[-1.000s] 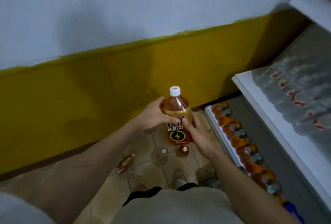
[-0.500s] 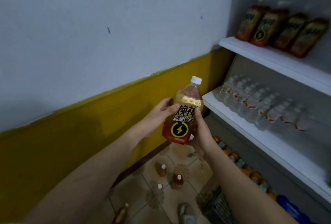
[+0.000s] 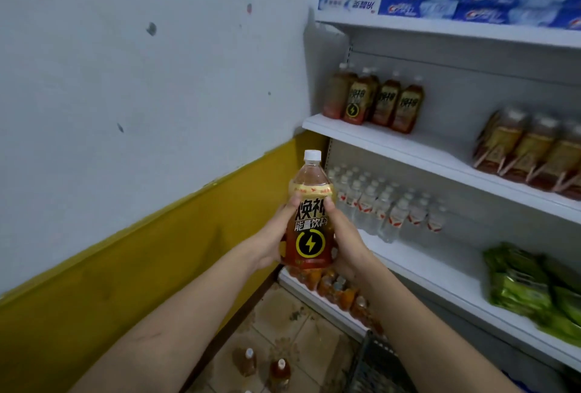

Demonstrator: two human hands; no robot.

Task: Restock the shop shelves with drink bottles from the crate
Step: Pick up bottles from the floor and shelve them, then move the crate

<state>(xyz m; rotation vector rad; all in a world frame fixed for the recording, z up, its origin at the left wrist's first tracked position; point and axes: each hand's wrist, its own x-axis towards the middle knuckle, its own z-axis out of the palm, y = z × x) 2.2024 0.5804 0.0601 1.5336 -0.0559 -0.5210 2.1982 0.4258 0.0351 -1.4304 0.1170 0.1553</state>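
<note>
An amber energy-drink bottle (image 3: pixel 310 219) with a white cap and a black lightning-bolt label stands upright in front of me, held in both hands. My left hand (image 3: pixel 273 237) wraps its left side and my right hand (image 3: pixel 342 237) its right side. Several matching bottles (image 3: pixel 374 100) stand at the left end of a white shelf (image 3: pixel 418 148) up and to the right. The dark crate (image 3: pixel 374 364) shows only a corner at the bottom, partly hidden by my right arm.
Two loose bottles (image 3: pixel 264 366) stand on the tiled floor below. Water bottles (image 3: pixel 383 204) fill the shelf under the energy drinks. Shrink-wrapped packs (image 3: pixel 531 148) sit farther right, green packets (image 3: pixel 531 292) lower right, blue boxes (image 3: pixel 471 4) on top. A white and yellow wall closes the left.
Both hands have lifted the bottle from near the floor to chest height, and my view has swung up and right onto the shelves.
</note>
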